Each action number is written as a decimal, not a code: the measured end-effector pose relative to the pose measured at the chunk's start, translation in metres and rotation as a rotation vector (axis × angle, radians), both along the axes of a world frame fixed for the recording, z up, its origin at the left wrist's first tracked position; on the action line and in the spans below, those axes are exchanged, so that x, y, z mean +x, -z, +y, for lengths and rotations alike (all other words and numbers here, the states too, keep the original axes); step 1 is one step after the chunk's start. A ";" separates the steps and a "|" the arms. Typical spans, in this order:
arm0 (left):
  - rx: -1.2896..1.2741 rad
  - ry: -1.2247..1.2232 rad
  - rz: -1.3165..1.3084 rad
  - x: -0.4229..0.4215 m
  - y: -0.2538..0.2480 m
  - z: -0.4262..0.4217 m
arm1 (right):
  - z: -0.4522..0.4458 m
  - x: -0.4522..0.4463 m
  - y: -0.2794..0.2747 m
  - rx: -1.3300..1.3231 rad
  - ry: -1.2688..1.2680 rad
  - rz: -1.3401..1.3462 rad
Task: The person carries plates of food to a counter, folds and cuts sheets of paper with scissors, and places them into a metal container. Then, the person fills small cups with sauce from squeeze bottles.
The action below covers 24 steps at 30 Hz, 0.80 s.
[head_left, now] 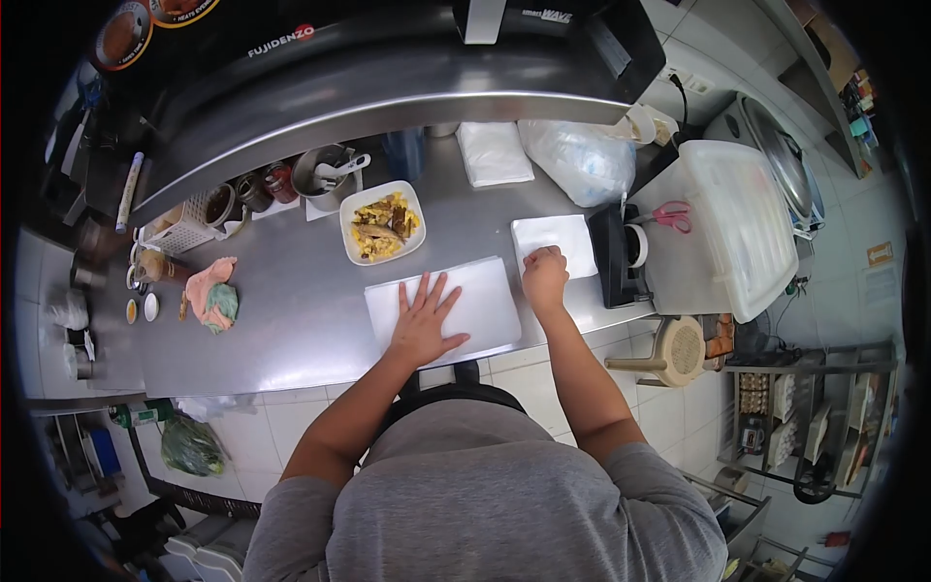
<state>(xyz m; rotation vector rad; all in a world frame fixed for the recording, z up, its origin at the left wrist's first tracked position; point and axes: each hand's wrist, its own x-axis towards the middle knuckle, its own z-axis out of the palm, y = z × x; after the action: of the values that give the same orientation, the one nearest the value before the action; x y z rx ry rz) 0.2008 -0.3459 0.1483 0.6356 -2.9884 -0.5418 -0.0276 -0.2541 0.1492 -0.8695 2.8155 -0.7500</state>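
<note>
My left hand (pixel 422 325) lies flat with spread fingers on a stack of large white sheets (pixel 495 296) near the front edge of the steel table (pixel 281 330). To the right, my right hand (pixel 545 278) rests on the left part of a smaller stack of white sheets (pixel 577 242), its fingers curled and pressed together. Whatever those fingers may hold is hidden beneath them. A square white bowl (pixel 388 258) of yellow and brown food stands just beyond the large sheets.
A black tape dispenser (pixel 609 257) and a lidded plastic bin (pixel 703 257) with pink scissors (pixel 672 216) stand at right. Behind are a plastic bag (pixel 582 160) and a metal pot (pixel 315 175) under a low shelf (pixel 388 121). A cloth (pixel 210 291) lies left.
</note>
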 end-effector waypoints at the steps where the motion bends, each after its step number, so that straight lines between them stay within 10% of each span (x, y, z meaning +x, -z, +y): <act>1: 0.003 0.005 -0.003 -0.001 0.000 0.000 | 0.001 -0.004 0.003 -0.026 0.005 -0.026; 6: -0.025 0.025 0.037 0.004 -0.004 -0.002 | 0.009 -0.010 -0.003 -0.293 -0.072 -0.044; 12: 1.688 -0.582 0.581 0.007 0.003 0.006 | 0.012 0.078 -0.029 -0.429 -0.455 -0.788; 20: 1.711 -0.628 0.585 0.015 -0.021 0.003 | 0.006 0.095 -0.010 -0.447 -0.324 -1.313; 24: 1.792 -0.468 0.568 0.014 -0.035 0.007 | 0.002 0.104 -0.035 -0.369 -0.472 -0.631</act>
<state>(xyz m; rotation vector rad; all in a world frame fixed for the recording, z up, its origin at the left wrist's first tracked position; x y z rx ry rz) 0.2147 -0.3390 0.1835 0.8185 -1.0703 -2.5642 0.0763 -0.2526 0.1840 -1.0547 1.8640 -1.2130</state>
